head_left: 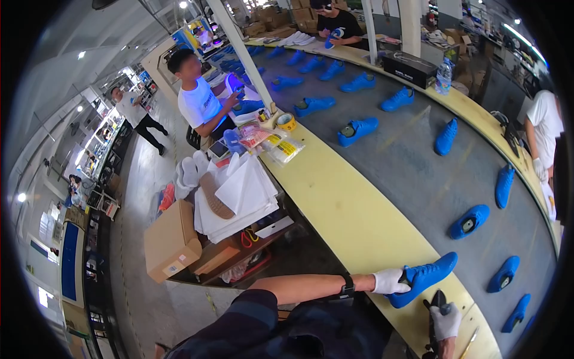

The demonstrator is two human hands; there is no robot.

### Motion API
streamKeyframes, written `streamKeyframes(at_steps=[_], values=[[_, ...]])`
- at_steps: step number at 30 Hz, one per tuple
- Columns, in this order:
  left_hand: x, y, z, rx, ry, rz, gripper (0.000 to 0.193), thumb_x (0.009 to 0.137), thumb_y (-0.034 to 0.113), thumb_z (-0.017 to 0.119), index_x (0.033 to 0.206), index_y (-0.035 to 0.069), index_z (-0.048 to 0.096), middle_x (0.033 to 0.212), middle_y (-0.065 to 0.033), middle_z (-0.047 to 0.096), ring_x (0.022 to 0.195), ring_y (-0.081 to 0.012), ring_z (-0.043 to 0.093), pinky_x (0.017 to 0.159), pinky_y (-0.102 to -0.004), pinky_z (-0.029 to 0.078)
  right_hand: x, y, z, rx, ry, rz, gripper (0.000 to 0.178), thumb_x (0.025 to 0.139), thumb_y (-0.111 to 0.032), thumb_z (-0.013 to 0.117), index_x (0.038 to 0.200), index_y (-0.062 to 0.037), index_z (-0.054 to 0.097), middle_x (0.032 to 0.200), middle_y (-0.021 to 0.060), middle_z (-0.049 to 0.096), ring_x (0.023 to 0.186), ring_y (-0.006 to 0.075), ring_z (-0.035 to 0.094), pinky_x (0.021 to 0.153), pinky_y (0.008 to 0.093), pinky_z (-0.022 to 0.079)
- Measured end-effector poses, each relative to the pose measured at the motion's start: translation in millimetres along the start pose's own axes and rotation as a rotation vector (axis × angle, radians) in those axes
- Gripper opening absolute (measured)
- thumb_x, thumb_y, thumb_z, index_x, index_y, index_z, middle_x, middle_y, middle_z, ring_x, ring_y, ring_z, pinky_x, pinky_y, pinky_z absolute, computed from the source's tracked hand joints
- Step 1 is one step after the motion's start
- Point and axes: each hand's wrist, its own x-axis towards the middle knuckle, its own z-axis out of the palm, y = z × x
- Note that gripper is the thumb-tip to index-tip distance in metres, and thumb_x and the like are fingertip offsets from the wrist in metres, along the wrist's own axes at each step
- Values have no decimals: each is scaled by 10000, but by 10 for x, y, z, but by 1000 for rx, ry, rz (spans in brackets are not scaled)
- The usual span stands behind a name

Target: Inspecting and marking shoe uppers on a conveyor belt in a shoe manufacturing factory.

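With the gloved left hand clamped on the bright blue knit sports shoe at the yellow desk edge, the right hand, closed around a dark hand tool, should probably work steadily, shoe pinned.

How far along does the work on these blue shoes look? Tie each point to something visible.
Done: cannot tell; no shoe shows visible change. In hand: the left hand holds a blue shoe at the belt's edge, the right hand grips a dark tool. Left: many blue shoes lie along the belt.
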Motion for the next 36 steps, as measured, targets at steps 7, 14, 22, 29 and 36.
streamKeyframes(at_steps=[7, 14, 22, 29, 36], values=[[144, 520, 26, 490, -87, 29, 768, 801, 336, 793, 1452, 25, 532, 1298, -235, 658, 1205, -400, 644, 1038, -465, 508, 265, 817, -236, -151, 210, 51, 300, 877, -177, 799, 987, -3, 581, 818, 170, 676, 764, 359, 672, 733, 459, 524], [96, 605, 371, 567, -100, 56, 974, 788, 277, 833, 1590, 17, 344, 1455, -263, 521, 1324, -395, 563, 1089, -486, 445, 115, 391, -545, -78, 124, 55, 632, 1012, -537, 624, 1177, 70, 684, 1070, 292, 731, 1017, 399, 706, 916, 471, 525], [-180, 515, 729, 1122, 151, 409, 595, 971, 261, 608, 1533, 117, 477, 1529, -235, 502, 1208, -364, 611, 894, -468, 514, 200, 376, -439, 45, 220, 77, 622, 1007, -506, 705, 1110, 101, 614, 969, 252, 698, 899, 310, 658, 842, 440, 554], [-292, 472, 233, 1268, 404, 216, 585, 974, 295, 623, 1520, 120, 505, 1545, -210, 464, 1247, -367, 532, 858, -432, 487, 124, 296, -640, -258, 137, 135, 590, 1027, -531, 640, 1160, 43, 677, 1033, 277, 744, 941, 405, 726, 884, 460, 558], [-217, 622, 66, 691, 166, 47, 775, 908, 511, 766, 1475, 50, 506, 1425, -220, 591, 1184, -377, 618, 903, -485, 531, 208, 651, -381, -142, 268, 26, 250, 916, -152, 755, 1063, -38, 587, 846, 168, 658, 791, 358, 662, 754, 434, 522]])
